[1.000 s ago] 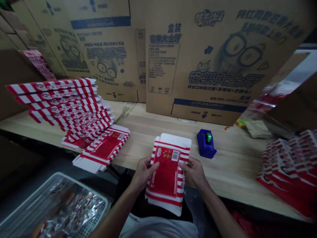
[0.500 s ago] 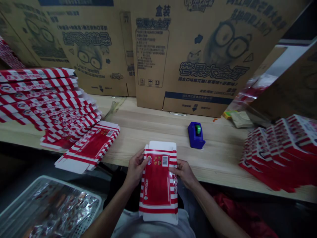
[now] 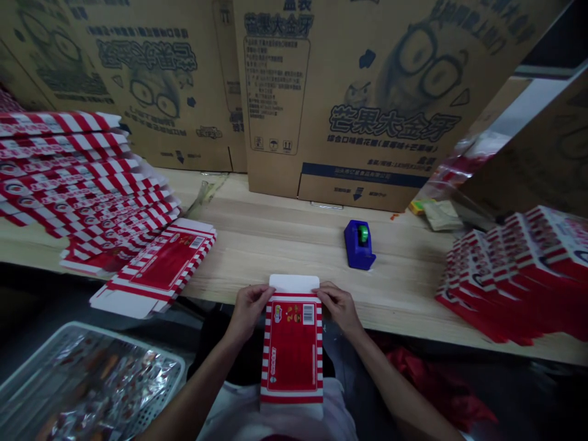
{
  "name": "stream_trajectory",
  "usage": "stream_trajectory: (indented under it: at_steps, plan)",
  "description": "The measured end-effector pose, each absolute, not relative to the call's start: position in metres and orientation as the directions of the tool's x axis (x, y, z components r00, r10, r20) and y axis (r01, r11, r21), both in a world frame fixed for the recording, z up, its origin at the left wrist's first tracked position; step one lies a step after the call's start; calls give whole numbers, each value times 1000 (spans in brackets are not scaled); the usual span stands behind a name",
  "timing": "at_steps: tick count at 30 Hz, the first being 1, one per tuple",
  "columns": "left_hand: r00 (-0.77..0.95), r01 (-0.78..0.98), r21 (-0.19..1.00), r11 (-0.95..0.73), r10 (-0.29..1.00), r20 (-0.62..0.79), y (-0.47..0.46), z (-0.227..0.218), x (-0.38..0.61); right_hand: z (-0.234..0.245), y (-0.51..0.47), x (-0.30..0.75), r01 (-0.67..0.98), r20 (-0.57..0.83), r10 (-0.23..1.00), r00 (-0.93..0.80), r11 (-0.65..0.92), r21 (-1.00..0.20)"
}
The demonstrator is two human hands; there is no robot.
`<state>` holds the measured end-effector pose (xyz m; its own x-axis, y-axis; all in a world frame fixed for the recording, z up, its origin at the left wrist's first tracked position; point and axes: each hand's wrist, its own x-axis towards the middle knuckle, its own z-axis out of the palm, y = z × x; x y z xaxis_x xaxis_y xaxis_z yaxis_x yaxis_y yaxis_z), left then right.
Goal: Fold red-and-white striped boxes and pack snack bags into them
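Note:
In front of my body, at the table's near edge, I hold a red-and-white striped cardboard box with its barcode side up. A white flap stands out from its far end. My left hand pinches the far left corner beside the flap. The far right corner is pinched between thumb and fingers of my right hand. Both ends of the box show white card, the near one resting close to my lap. What is inside the box, if anything, is hidden.
Striped boxes pile up on the left, with flat ones beside them. A blue tape dispenser stands on the wooden table. More boxes stack at right. Large cartons line the back. A white basket holds wrapped packets.
Both hands have slid from the sides of the box up to its far corners by the flap. The box now lies straighter before me, and the view has shifted slightly.

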<state>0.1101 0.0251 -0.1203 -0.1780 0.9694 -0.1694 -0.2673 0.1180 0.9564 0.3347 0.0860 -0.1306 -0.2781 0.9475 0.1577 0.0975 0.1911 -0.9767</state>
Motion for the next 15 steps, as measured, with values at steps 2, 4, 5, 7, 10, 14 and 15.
stream_trajectory:
  at_steps: [2, 4, 5, 7, 10, 14, 15]
  plan:
    - [-178, -290, 949, 121, 968, -178, 29, -119, 109, -129, 87, 335, 49, 100, 959, -265, 117, -992]
    - [-206, -311, 944, 111, 962, -181, 33, -117, 107, -128, 88, 338, -16, 5, 958, -287, 1, -1000]
    - [-206, -314, 943, 115, 961, -185, 34, -116, 105, -126, 90, 340, -40, -37, 945, -325, -52, -998]
    - [-161, -292, 946, 141, 968, -194, 37, -113, 102, -125, 93, 344, -48, -87, 901, -426, -119, -992]
    - [-63, -184, 968, 168, 981, -182, 39, -112, 97, -125, 98, 348, -7, -94, 871, -483, -111, -994]
    - [-44, 40, 999, 29, 999, -28, 40, -121, 94, -130, 95, 349, 97, 19, 902, -432, 68, -993]
    - [-43, 105, 994, -21, 999, 26, 40, -123, 94, -131, 93, 348, 119, 79, 901, -426, 142, -983]
